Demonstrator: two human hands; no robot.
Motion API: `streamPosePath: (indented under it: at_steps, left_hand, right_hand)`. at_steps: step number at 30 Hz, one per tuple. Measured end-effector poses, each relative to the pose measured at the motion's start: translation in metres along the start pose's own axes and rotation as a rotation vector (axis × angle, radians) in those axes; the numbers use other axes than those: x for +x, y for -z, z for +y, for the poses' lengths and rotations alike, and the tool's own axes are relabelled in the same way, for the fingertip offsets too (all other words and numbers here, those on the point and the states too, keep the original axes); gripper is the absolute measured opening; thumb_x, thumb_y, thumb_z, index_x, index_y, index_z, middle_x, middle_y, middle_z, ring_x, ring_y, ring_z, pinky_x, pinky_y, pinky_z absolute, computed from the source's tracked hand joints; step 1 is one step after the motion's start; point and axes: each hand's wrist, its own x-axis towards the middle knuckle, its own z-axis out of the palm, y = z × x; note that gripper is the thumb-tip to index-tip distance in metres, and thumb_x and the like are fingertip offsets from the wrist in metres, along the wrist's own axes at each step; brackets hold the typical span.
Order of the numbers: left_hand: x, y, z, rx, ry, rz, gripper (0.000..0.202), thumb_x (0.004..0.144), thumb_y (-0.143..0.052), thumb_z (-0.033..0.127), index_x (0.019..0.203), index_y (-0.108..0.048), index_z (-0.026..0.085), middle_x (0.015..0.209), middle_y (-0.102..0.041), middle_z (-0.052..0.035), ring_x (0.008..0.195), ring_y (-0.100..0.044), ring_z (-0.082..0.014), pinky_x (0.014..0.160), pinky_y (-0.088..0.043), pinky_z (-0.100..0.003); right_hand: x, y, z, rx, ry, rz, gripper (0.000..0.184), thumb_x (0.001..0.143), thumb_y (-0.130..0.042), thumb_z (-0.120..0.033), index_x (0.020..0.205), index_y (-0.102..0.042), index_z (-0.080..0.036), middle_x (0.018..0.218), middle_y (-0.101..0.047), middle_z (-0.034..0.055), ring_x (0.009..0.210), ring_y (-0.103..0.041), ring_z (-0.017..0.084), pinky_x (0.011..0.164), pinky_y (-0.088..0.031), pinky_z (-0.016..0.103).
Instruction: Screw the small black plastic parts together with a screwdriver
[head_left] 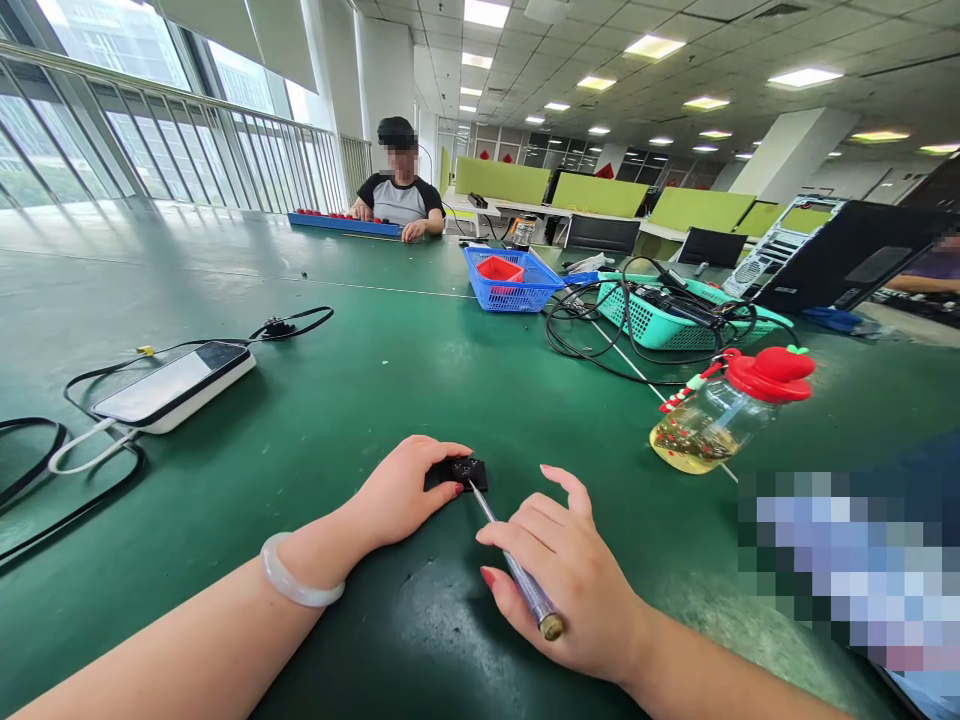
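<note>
My left hand pinches a small black square part against the green table, thumb and fingers closed on it. My right hand is wrapped round a slim screwdriver with a clear bluish handle. Its metal tip rests on the top of the black part. A pale bangle sits on my left wrist.
A white power bank with black cables lies at the left. A glass bottle with a red strawberry lid lies at the right. Farther back stand a blue basket, a teal basket with cables, and a laptop. Another person sits at the far end.
</note>
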Motion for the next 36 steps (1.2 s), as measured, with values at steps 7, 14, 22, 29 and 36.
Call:
streamPosePath:
  at_steps: [7, 14, 22, 29, 36]
  left_hand:
    - [0.0008, 0.0002, 0.0013, 0.006, -0.006, -0.004, 0.035, 0.081, -0.061, 0.026, 0.116, -0.065, 0.028, 0.113, -0.071, -0.0019, 0.107, -0.06, -0.0229, 0.098, -0.047, -0.04]
    - [0.0008, 0.0013, 0.0027, 0.006, 0.009, -0.021, 0.035, 0.081, -0.062, 0.027, 0.116, -0.065, 0.028, 0.114, -0.071, -0.0018, 0.109, -0.059, -0.023, 0.099, -0.046, -0.04]
    - [0.0006, 0.0003, 0.0016, 0.01, 0.008, -0.016, 0.036, 0.082, -0.063, 0.028, 0.118, -0.064, 0.028, 0.114, -0.07, -0.0016, 0.11, -0.059, -0.0229, 0.099, -0.046, -0.039]
    - [0.001, -0.0002, 0.0004, 0.004, 0.011, -0.025, 0.036, 0.082, -0.062, 0.028, 0.118, -0.064, 0.028, 0.115, -0.07, -0.0018, 0.111, -0.059, -0.0233, 0.099, -0.046, -0.04]
    - [0.0008, -0.001, -0.0007, 0.002, 0.009, -0.022, 0.037, 0.082, -0.063, 0.028, 0.119, -0.063, 0.028, 0.117, -0.069, -0.0019, 0.111, -0.058, -0.0234, 0.1, -0.045, -0.041]
  right_hand:
    - [0.0004, 0.0022, -0.0008, 0.015, 0.035, 0.011, 0.008, 0.082, -0.048, -0.014, 0.087, -0.053, -0.02, 0.068, -0.058, -0.0028, 0.062, -0.048, 0.013, 0.1, -0.032, 0.049]
    - [0.0, -0.0003, 0.0009, -0.005, 0.05, 0.006, 0.007, 0.081, -0.049, -0.013, 0.082, -0.053, -0.02, 0.066, -0.057, -0.0033, 0.063, -0.048, 0.013, 0.101, -0.031, 0.05]
    - [-0.0013, -0.0016, 0.0021, -0.012, 0.063, -0.021, 0.007, 0.082, -0.05, -0.014, 0.081, -0.055, -0.019, 0.066, -0.055, -0.0033, 0.063, -0.047, 0.013, 0.104, -0.029, 0.05]
    - [-0.002, -0.0029, 0.0039, -0.027, 0.061, -0.053, 0.007, 0.087, -0.051, -0.016, 0.084, -0.056, -0.019, 0.068, -0.056, -0.0028, 0.065, -0.047, 0.013, 0.104, -0.027, 0.051]
    - [-0.0027, -0.0024, 0.0059, 0.007, 0.054, 0.009, 0.004, 0.091, -0.057, -0.022, 0.089, -0.061, -0.021, 0.071, -0.061, -0.0034, 0.069, -0.053, 0.013, 0.107, -0.023, 0.049]
